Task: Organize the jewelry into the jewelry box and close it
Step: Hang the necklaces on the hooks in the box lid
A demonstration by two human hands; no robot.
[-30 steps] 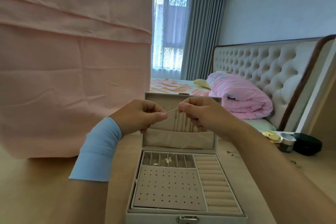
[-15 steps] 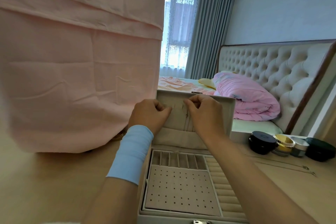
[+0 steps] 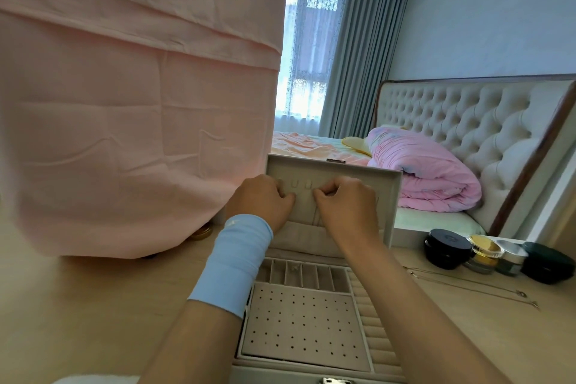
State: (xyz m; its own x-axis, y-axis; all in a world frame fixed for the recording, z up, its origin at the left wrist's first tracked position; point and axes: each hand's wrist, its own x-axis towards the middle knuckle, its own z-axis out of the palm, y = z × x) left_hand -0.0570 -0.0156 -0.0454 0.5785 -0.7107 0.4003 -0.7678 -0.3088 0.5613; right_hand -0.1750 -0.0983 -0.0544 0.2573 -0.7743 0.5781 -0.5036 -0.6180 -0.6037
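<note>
hands 2: left hand [image 3: 265,201], right hand [image 3: 346,206], both grips pinched narrow at lid hooks, contents unclear | jewelry box [image 3: 305,327] 1, open | bench [image 3: 93,305] jars [image 3: 448,248] 4 | necklace [image 3: 467,285] 1

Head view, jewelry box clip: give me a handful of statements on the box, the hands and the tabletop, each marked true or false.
1. The jewelry box lid stands open. True.
2. Both hands are raised against the inside of the lid. True: the left hand and right hand are closed in a pinching grip near the hooks there.
3. The perforated earring panel is full of earrings. False: its holes look empty.
4. A thin chain lies on the table right of the box. True.
5. The blue wristband is on the right arm. False: it is on the left.
6. The round jars sit inside the box. False: they stand on the table, to its right.
</note>
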